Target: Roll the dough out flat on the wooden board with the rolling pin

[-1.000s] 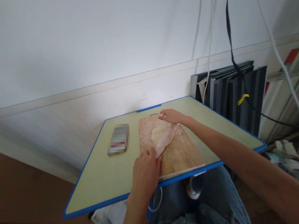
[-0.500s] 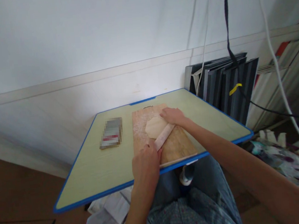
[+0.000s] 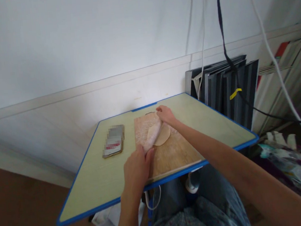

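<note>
here, left hand (image 3: 136, 167) clamped on rolling pin (image 3: 153, 135), right hand (image 3: 166, 114) at its far end, grip unclear, dough (image 3: 164, 135) beneath, on board (image 3: 176, 156)

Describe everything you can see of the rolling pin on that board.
The rolling pin is a pale, plain stick, apparently wooden and dusted with what looks like flour. It lies slantwise across the flattened dough on the wooden board. The left hand is at its near end and the right hand at its far end, hiding both tips.
</note>
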A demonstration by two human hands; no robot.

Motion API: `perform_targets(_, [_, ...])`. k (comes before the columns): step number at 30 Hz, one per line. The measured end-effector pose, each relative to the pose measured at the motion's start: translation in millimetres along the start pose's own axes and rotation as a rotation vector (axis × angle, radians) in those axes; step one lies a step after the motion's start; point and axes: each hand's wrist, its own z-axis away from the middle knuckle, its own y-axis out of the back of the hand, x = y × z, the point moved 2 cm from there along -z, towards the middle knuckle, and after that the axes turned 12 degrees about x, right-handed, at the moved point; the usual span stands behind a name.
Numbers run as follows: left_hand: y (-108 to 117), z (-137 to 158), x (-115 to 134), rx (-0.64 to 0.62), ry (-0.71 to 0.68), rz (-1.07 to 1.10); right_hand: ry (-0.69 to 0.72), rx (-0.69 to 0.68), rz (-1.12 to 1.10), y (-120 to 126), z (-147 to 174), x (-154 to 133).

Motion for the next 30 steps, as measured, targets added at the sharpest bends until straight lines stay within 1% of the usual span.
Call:
perform_targets(2, [-1, -1, 0, -0.020, -0.016, -0.036, 0.015, -0.077, 0.088, -4, 0, -7])
perform_targets(5, [-2, 0, 4, -0.042, -0.027, -0.070, 0.058, -0.093, 0.147, -1, 2, -21])
perform_targets(8, [-3, 2, 8, -0.029, -0.013, -0.116, 0.116, -0.117, 0.199, 5, 5, -35])
perform_targets(12, [-3, 4, 11, -0.009, -0.023, -0.133, 0.112, -0.186, 0.239, 3, 8, -43])
perform_targets(16, [-1, 4, 12, 0.016, -0.050, -0.152, 0.141, -0.222, 0.250, -2, 8, -37])
perform_targets(20, [2, 8, 20, 0.043, -0.039, -0.204, 0.175, -0.245, 0.235, -3, 9, -20])
perform_targets(24, [5, 12, 30, 0.058, -0.028, -0.211, 0.187, -0.246, 0.225, -3, 9, -6])
perform_targets(27, [5, 12, 33, 0.043, -0.015, -0.198, 0.168, -0.244, 0.224, -3, 9, -6])
perform_targets(30, [4, 11, 32, 0.025, -0.007, -0.182, 0.126, -0.231, 0.230, -2, 10, -17])
